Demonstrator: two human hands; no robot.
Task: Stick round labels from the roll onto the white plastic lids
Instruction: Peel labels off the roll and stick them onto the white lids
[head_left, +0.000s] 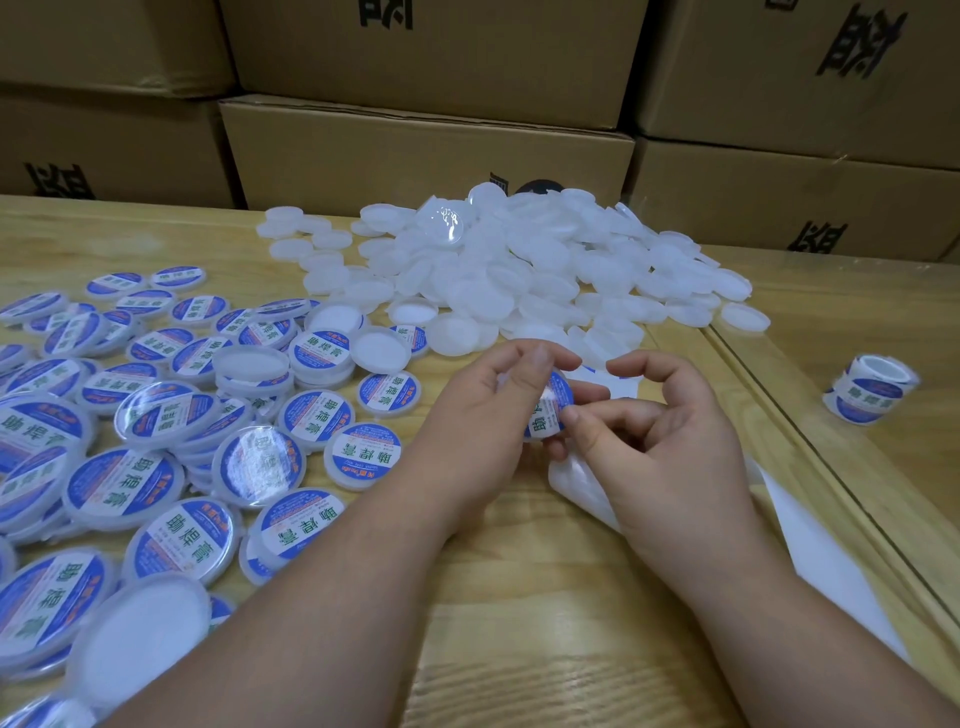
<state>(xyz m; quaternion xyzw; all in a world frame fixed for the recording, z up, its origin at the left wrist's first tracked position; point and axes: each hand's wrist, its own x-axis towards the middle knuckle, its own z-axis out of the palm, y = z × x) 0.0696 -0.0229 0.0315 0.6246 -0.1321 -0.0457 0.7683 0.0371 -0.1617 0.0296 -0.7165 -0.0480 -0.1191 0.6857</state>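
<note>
Both hands meet over the middle of the wooden table (519, 597). The left hand (488, 415) holds a lid (551, 410) tilted on edge, fingers curled round its far rim and the thumb laid over its labelled face. The right hand (670, 447) has its thumb tip pressed to the blue-and-white round label (545, 423) on that lid, with the remaining fingers loosely curled above and beside it, gripping nothing that can be made out. A strip of white backing paper (810, 551) runs from beneath the right hand toward the near right edge of the table. The label roll (870, 395) lies on its side well to the right, beyond a seam in the tabletop, apart from both hands. A heap of unlabelled white lids (519, 270) sits on the far side of the table, just past the hands. Labelled lids (171, 441) lie spread across the left of the table (most face up, a few turned to show the white underside). Stacked cardboard boxes (426, 150) stand along the table's far edge.
</note>
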